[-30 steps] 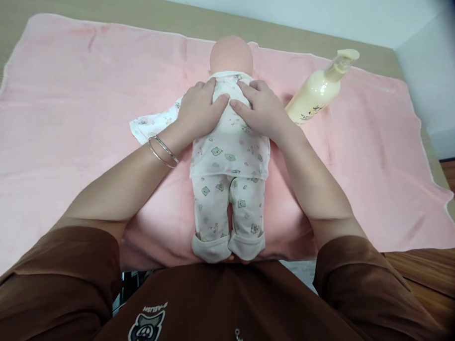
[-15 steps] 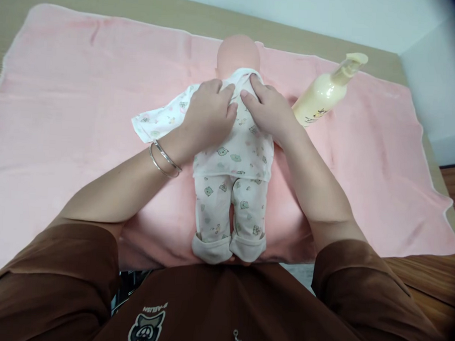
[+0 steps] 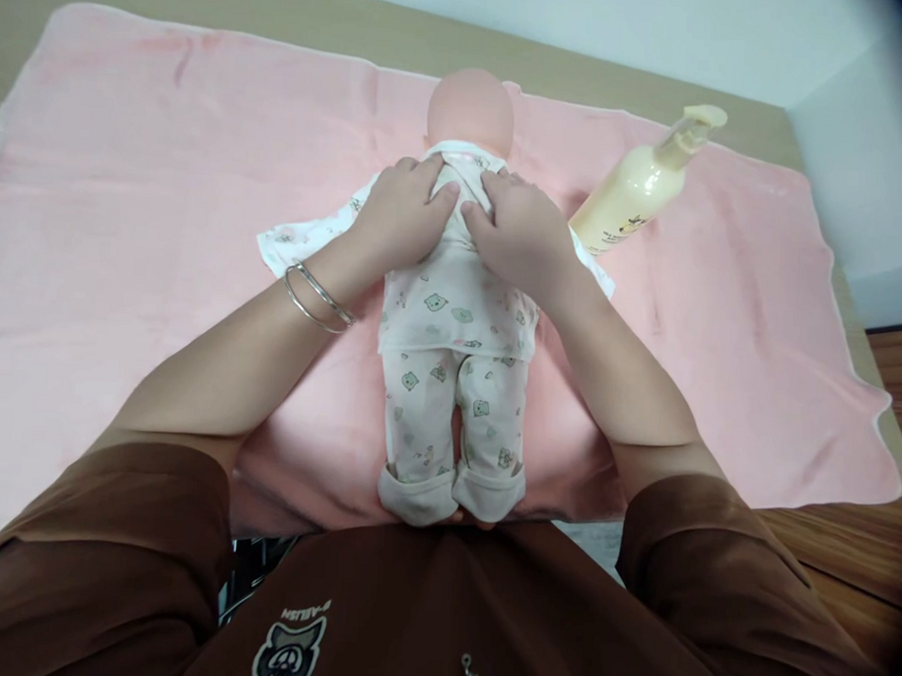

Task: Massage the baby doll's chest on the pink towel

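A baby doll lies on a pink blanket, its bald head away from me and no face showing. It wears a white printed shirt and matching trousers with turned-up cuffs. My left hand rests over the shirt at the doll's left-side shoulder as I see it, thumb and forefinger apart. On the opposite shoulder lies my right hand, its thumb spread across the upper back. Fabric creases between the two thumbs. The outer fingers of both hands are partly hidden.
A pale yellow pump bottle stands right of the doll, close to my right hand. The pink blanket covers most of the wooden table. A white wall rises behind it.
Both hands have slid slightly outward and toward me over the doll's shoulders. The shirt collar has shifted, and the right sleeve end now shows beyond my right wrist.
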The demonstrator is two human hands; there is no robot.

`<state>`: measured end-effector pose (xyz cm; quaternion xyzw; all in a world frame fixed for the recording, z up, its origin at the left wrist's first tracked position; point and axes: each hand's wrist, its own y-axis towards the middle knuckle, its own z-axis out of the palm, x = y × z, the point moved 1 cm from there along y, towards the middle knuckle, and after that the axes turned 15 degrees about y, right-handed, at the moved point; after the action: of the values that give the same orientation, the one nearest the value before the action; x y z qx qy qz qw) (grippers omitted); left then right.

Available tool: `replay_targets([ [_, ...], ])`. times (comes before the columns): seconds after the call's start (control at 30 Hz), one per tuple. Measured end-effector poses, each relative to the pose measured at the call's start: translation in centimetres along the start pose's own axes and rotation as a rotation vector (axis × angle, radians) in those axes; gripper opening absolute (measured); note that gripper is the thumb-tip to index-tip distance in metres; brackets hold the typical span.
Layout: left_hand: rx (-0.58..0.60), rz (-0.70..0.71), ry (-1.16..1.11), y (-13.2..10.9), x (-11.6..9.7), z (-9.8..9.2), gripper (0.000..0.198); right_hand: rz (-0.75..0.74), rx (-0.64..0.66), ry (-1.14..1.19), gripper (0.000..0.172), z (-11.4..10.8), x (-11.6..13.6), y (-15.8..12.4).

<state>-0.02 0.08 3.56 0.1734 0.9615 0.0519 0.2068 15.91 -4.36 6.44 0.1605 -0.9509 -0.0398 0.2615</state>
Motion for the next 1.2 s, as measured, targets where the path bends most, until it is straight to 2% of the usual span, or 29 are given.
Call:
replay_targets([
  [0.1,-0.016,0.055,0.058,-1.1,-1.3,-0.8,0.025,0.062,0.015,0.106,0.052,-0.2,-1.8,1.0],
  [0.2,-0.018,0.096,0.100,-1.7,-2.0,-1.3,0.022,0.095,0.027,0.131,0.061,-0.3,-2.4,1.3],
  [0.33,0.003,0.040,0.024,-1.1,-1.4,-1.2,0.025,0.074,0.052,0.013,0.052,-0.5,-0.8,0.5],
  [0.4,0.039,0.001,-0.020,-0.5,-0.8,-0.9,0.027,0.025,0.064,-0.024,0.044,-0.6,0.2,0.0],
  [0.5,0.047,-0.038,-0.020,0.0,-0.1,-0.5,0.034,-0.029,0.040,-0.038,0.041,-0.5,0.9,-0.4],
  [0.73,-0.052,-0.033,0.016,0.0,0.2,0.7,0.048,-0.007,0.038,0.151,0.057,-0.3,-1.6,0.9],
  [0.87,-0.100,0.038,0.047,-0.9,-1.0,0.0,0.035,0.045,0.030,0.176,0.054,-0.3,-2.4,1.2],
  [1.0,-0.095,0.096,0.119,-1.8,-2.3,-0.9,0.029,0.049,0.016,0.188,0.057,-0.2,-2.6,1.2],
  [1.2,-0.094,0.057,0.015,-0.7,-0.9,0.2,0.031,0.046,0.014,0.209,0.059,0.1,-3.1,1.5],
])
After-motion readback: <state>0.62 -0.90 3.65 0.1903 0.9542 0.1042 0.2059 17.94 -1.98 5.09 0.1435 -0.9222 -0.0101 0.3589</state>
